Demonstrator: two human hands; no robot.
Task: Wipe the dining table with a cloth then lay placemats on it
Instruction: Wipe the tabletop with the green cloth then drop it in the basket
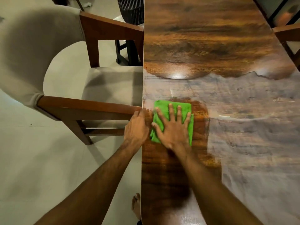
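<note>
On the table (227, 103), right hand (173, 129) is pressing a green cloth (164, 106), grip wide; left hand (137, 127) is resting slack beside.

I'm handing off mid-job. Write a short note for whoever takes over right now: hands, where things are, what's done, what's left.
Right hand: flat, fingers spread, pressing the green cloth onto the table near its left edge.
Left hand: rests on the table edge beside the cloth, by the chair armrest, holding nothing.
Done: a dark, clean strip runs along the near left edge up to the cloth.
Left: a hazy film covers the middle and right of the table and needs wiping. No placemats are in view; laying them has not started.
</note>
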